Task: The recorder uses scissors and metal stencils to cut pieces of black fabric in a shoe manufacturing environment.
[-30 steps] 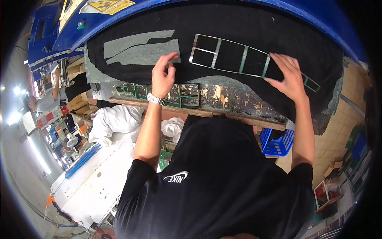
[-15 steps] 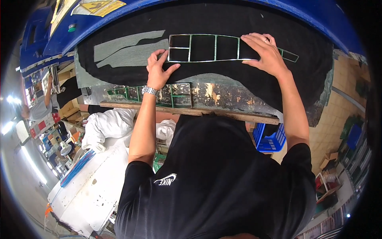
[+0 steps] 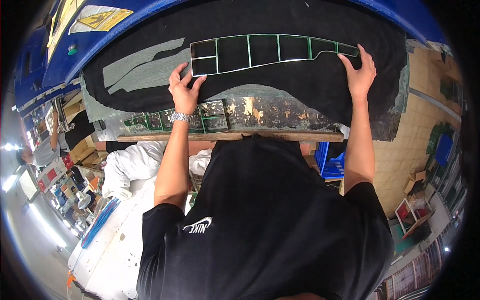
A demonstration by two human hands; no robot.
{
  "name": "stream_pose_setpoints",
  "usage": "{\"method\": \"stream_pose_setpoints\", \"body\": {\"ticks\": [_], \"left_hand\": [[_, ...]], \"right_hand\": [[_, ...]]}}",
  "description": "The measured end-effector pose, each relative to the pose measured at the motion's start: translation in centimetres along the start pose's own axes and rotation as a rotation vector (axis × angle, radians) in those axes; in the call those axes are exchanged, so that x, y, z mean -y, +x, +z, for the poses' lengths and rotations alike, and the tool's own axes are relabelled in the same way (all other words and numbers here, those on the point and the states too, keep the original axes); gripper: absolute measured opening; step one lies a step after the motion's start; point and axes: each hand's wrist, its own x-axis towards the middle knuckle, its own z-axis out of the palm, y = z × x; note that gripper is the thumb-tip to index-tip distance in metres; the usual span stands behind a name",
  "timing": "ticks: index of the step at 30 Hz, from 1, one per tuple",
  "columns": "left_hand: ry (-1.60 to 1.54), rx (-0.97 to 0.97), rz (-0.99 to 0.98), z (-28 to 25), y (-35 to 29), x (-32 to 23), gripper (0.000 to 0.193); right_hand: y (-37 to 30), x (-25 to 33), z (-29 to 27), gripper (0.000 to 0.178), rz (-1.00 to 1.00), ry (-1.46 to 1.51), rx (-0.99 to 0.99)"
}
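A long, curved cutting die (image 3: 249, 50) of thin metal strips with green cross bars lies on a black sheet of material (image 3: 285, 80). Its wide end is held by my left hand (image 3: 185, 94), thumb on the lower corner and fingers at the end edge. Around the narrow, tapered end, my right hand (image 3: 361, 77) has its thumb below and fingers above the tip. Left of the die, cut-out openings (image 3: 150, 71) in the sheet bare a grey-green surface. A second, similar die (image 3: 202, 118) rests nearer me on the worn board, partly behind my left wrist.
A wooden strip (image 3: 280, 136) edges the board (image 3: 245, 109) in front of me. Blue machine framing (image 3: 55, 65) with a yellow warning label (image 3: 101, 19) curves around the far side. White cloth (image 3: 132, 167) lies left, a blue crate (image 3: 332, 165) stands right. Another person (image 3: 47, 150) is far left.
My right hand has slid right along the die from its middle part to its narrow tip. The die's right end has tilted up slightly. My left hand stays at the wide end.
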Motion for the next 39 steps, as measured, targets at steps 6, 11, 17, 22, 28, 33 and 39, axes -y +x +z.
{"method": "stream_pose_setpoints", "body": {"ticks": [6,11,17,22,28,33,39], "left_hand": [[-0.018,-0.016,0.043,-0.1,-0.3,0.0,0.037],[-0.032,0.0,0.065,-0.3,-0.4,0.3,0.034],[-0.023,0.021,0.078,-0.4,-0.8,0.7,0.034],[-0.016,0.016,0.079,-0.4,-1.0,0.6,0.034],[-0.042,0.003,0.056,0.0,-1.0,0.8,0.033],[-0.045,-0.01,0.058,0.1,-0.5,0.6,0.03],[-0.05,-0.035,0.045,0.2,-0.9,0.8,0.031]], "right_hand": [[0.5,-0.8,0.7,0.058,0.009,0.016,0.014],[0.1,-1.1,0.9,0.059,0.009,0.016,0.02],[0.0,-1.5,0.8,0.059,-0.025,0.055,0.017],[-0.2,-1.2,0.8,0.057,-0.012,0.026,0.007],[2.1,-1.4,1.9,0.057,-0.017,0.253,-0.035],[4.6,-0.2,3.4,0.049,-0.115,0.044,-0.07],[-2.5,6.4,1.5,0.019,-0.301,0.146,0.132]]}}
